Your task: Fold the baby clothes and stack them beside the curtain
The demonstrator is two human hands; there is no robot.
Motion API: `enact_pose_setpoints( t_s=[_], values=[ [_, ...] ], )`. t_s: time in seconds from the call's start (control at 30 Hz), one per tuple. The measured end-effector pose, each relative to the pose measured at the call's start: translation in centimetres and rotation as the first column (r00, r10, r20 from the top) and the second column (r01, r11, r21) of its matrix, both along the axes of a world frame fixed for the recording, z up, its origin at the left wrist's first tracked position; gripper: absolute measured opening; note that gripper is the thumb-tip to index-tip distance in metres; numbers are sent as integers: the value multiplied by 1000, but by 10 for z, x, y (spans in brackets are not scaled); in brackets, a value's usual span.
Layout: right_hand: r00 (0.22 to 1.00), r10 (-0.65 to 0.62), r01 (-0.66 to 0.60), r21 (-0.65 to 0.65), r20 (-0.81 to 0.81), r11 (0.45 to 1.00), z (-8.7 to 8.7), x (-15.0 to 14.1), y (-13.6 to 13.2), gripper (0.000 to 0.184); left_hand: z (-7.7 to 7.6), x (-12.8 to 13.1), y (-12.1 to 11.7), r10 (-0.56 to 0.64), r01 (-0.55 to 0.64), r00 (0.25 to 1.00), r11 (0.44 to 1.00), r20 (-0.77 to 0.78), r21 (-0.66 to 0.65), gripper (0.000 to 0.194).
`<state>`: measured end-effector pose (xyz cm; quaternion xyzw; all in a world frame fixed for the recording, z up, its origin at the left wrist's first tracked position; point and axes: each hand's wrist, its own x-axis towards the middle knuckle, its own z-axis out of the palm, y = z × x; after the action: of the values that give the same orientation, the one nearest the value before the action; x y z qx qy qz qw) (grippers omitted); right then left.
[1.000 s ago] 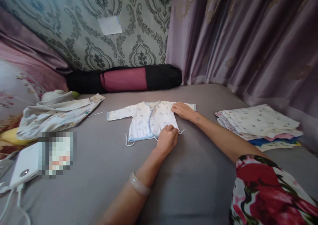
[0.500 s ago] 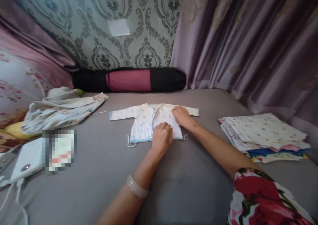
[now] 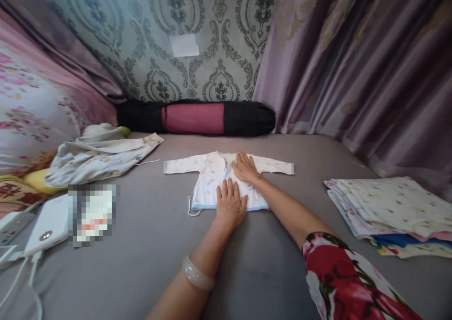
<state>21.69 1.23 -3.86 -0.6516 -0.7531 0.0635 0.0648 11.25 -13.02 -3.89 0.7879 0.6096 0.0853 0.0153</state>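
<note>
A small white baby shirt [image 3: 208,183] with blue trim and a faint print lies spread on the grey bed sheet [image 3: 148,244], both sleeves stretched out sideways. My left hand [image 3: 230,203] rests flat on its lower front, fingers spread and pointing away from me. Higher up, near the neckline, my right hand [image 3: 244,168] lies palm down on the shirt with its fingers extended. Part of the front and collar is hidden under the hands. A white tie string hangs out at the lower left hem.
To the right sits a stack of folded clothes [image 3: 391,207]. Crumpled printed clothing [image 3: 95,157] lies at the left, behind a white power bank [image 3: 49,226] with cables. A long black and maroon bag [image 3: 192,118] runs along the wall.
My right hand has moved left from the shoulder toward the neckline. Fingers of both hands, curled before, are now flattened on the shirt. The view has shifted slightly.
</note>
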Motion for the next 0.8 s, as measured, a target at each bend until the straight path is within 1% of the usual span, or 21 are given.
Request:
enact_pose_setpoints(
  t_s=[0.07, 0.17, 0.23, 0.33, 0.4, 0.47, 0.53, 0.67, 0.8],
  values=[
    [1000, -26, 26, 36, 2, 999, -3, -1, 7, 61, 4, -1, 0, -6, 6, 1000, 1000, 10, -17, 61],
    [999, -43, 43, 66, -1, 997, -3, 0, 10, 58, 10, -3, 0, -13, 14, 999, 1000, 41, -19, 59],
    [999, -28, 29, 72, -24, 997, 3, 1, 12, 52, 14, -4, 2, -28, 27, 997, 1000, 73, 5, 55],
    [994, 40, -27, 120, -105, 992, 18, -2, 17, 41, 19, -7, 7, -25, 17, 988, 998, 150, 57, 42],
    [975, 100, -86, 78, -200, 993, 28, -9, 24, 36, 21, -11, 12, 17, -35, 979, 995, 205, 88, 35],
    [950, 129, -145, -35, -285, 989, 35, -18, 32, 31, 21, -15, 16, 72, -98, 968, 990, 239, 99, 31],
    [937, 128, -177, -127, -324, 976, 37, -25, 37, 28, 19, -19, 20, 111, -136, 961, 987, 253, 85, 30],
    [938, 113, -183, -193, -327, 964, 36, -25, 43, 25, 14, -26, 24, 132, -141, 961, 990, 242, 20, 37],
    [956, 81, -141, -201, -281, 969, 40, -17, 45, 23, 11, -25, 25, 137, -129, 970, 990, 203, -49, 52]
  ],
)
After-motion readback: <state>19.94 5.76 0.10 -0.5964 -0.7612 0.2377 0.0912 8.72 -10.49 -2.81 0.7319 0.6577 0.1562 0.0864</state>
